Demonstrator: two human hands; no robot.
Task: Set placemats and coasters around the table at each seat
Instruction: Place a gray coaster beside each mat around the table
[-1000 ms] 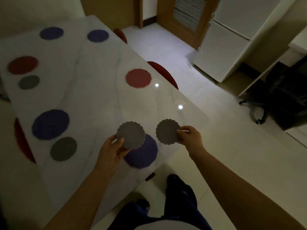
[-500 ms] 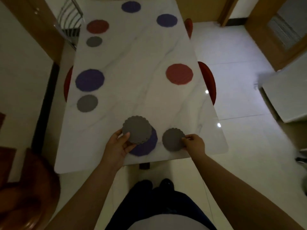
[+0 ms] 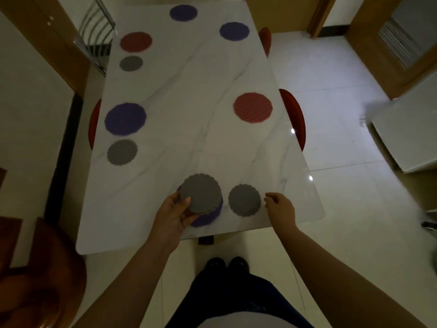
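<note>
Head view: left hand pinches a stack of grey scalloped round coasters by its near edge, held above the purple round placemat, likely as supply for the remaining seats. Right hand is beside a single grey scalloped coaster lying flat on the white marble-pattern table, fingers loosely curled, holding nothing. Red round placemat has no coaster yet; probably next.

- Dim room; brightest on tiled floor, right.
- Small glare spots on table edge.
- Wide-angle bending, soft blur at edges.
</note>
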